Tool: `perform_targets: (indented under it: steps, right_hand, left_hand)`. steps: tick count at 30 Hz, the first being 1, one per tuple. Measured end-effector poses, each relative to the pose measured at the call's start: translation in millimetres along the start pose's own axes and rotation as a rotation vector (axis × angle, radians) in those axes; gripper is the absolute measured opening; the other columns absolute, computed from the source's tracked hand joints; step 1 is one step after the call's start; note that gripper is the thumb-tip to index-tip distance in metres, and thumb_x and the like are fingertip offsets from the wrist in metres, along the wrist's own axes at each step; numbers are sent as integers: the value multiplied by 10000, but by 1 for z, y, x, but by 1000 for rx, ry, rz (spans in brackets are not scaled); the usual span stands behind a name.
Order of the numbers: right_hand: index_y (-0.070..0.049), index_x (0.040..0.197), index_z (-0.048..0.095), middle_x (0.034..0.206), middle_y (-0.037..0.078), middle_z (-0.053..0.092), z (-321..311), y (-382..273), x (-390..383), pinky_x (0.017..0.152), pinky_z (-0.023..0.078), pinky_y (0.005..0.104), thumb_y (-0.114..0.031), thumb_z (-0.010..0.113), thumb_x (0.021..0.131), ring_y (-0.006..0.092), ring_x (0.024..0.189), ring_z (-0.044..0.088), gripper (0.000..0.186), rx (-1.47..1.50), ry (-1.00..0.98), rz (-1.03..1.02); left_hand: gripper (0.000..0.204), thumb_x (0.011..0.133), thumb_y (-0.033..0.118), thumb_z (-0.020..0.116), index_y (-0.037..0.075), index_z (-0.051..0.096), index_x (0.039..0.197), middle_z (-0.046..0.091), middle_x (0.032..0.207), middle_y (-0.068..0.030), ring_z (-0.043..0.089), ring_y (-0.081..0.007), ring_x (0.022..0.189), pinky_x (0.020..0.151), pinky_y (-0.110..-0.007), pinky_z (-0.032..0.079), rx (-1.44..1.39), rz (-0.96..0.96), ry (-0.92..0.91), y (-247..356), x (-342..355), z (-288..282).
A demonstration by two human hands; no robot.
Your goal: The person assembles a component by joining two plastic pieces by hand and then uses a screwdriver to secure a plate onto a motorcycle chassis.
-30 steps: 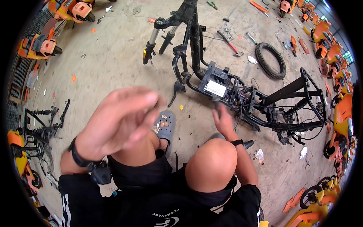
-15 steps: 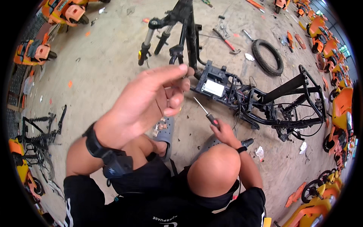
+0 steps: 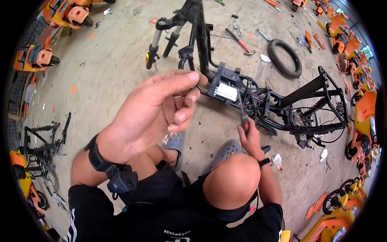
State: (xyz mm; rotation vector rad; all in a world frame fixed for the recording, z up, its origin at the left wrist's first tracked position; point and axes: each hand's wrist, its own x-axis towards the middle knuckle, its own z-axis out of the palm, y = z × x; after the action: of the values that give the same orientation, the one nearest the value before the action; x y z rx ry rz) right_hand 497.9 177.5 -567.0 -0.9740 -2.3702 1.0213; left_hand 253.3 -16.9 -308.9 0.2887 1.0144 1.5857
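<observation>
My left hand [image 3: 161, 101] is raised in front of me, its thumb and index finger pinched together. A tiny dark thing seems to show at the fingertips, too small to name. Lower and to the right, my right hand [image 3: 250, 135] grips a screwdriver [image 3: 244, 119] by its black and red handle, the shaft pointing up and away toward the frame. Beyond both hands stands a stripped black scooter frame [image 3: 300, 97]. On its black tray [image 3: 225, 74] is a white label [image 3: 226, 92]. The screwdriver shaft overlaps the tray in view; I cannot tell if they touch.
Past the frame lie a loose tire [image 3: 285, 59] and a red-handled hammer [image 3: 241, 43]. Front fork legs [image 3: 171, 44] rise at the far middle. Another bare frame [image 3: 42, 141] is at the left. Orange scooters [image 3: 365, 115] line the right side. Crumpled white scraps [image 3: 277, 160] dot the floor.
My right hand has moved right and slightly up, swinging the screwdriver from pointing up-left to nearly upright. My left hand keeps its pinch, almost in the same place.
</observation>
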Motion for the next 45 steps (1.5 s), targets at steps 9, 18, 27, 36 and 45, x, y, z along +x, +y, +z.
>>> perform_targets:
  steps: [9,18,27,36,45]
  right_hand:
    - [-15,1124,559,747,113,597,-84,-54,-5,549,469,338,-74,729,765,284,583,580,401,-29,135,-409]
    - [-26,1126,581,729,100,573,-112,-92,1,521,443,337,-89,757,725,260,562,558,443,-168,86,-561]
    - [-15,1164,568,752,108,585,-124,-105,-4,523,413,347,-55,730,712,268,588,559,482,-248,4,-572]
    - [-43,1180,604,682,46,546,-138,-124,-11,474,427,296,-120,754,714,193,498,523,496,-243,-46,-563]
    - [-49,1211,613,824,129,672,-164,-147,-22,601,509,310,-139,750,738,264,632,631,500,-60,-247,-310]
  left_hand:
    - [250,967,180,598,13,604,1152,680,972,-71,615,-93,739,625,-236,481,114,-3,-20,-25,27,19]
    - [311,969,237,604,3,634,1173,687,1122,-107,641,-182,1008,809,-314,488,200,32,-9,-33,32,21]
    - [330,989,282,567,2,657,1137,686,1130,-107,633,-163,995,798,-306,479,288,51,-62,-32,27,17]
    - [335,979,275,584,-20,659,1120,692,1104,-111,633,-157,976,780,-286,480,307,38,-16,-31,26,12]
    - [316,977,242,587,-33,657,1118,694,1088,-125,669,-178,948,740,-271,505,373,93,-83,-28,21,8]
